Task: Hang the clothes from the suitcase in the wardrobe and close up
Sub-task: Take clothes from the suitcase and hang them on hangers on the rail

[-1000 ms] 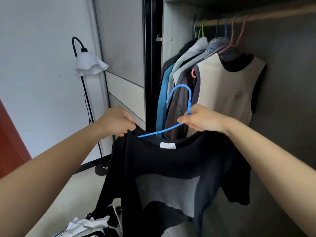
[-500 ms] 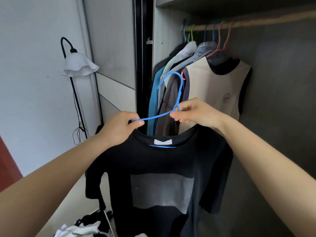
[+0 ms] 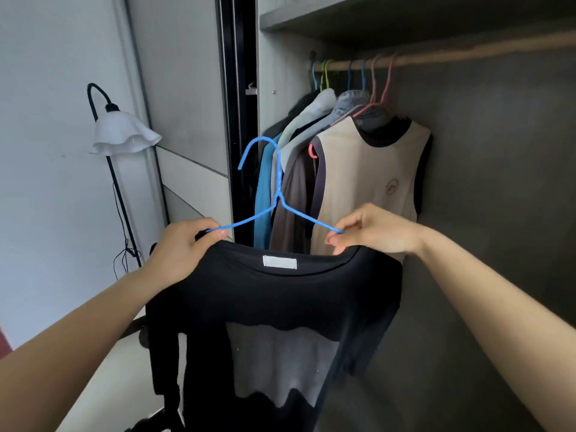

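Now, not everything shows: the lower ends of the blue wire hanger [image 3: 278, 194] are swallowed by the collar of the black T-shirt with the grey front panel [image 3: 280, 300], and the shirt's hem runs off the bottom edge. The left hand [image 3: 180, 247] has its thumb over the hanger's left arm, but its fingers are tucked behind the fabric, so how much cloth they hold is hard to say. The right hand [image 3: 374, 232] is clearer: fingers [image 3: 335, 243] curled, thumb and forefinger pinching the hanger's right arm just above the collar.

Compared with half a second ago, that right hand has slid off the neck under the hook and out to the shoulder. The hanger, tilted over then, now stands upright with both sloping arms showing. The white label [image 3: 279, 262] sits centred at the collar.

The hook points straight up, its open tip curling down to the left, toward the grey sliding door [image 3: 187, 88]. The hanger's long axis runs left to right across the view, and the shirt hangs straight down from it. All of this is held in front of the open wardrobe, well below the wooden rail [image 3: 467, 56], ahead of the beige sleeveless top [image 3: 367, 182] hanging there. A white-shaded floor lamp [image 3: 124, 135] stands off to the left.
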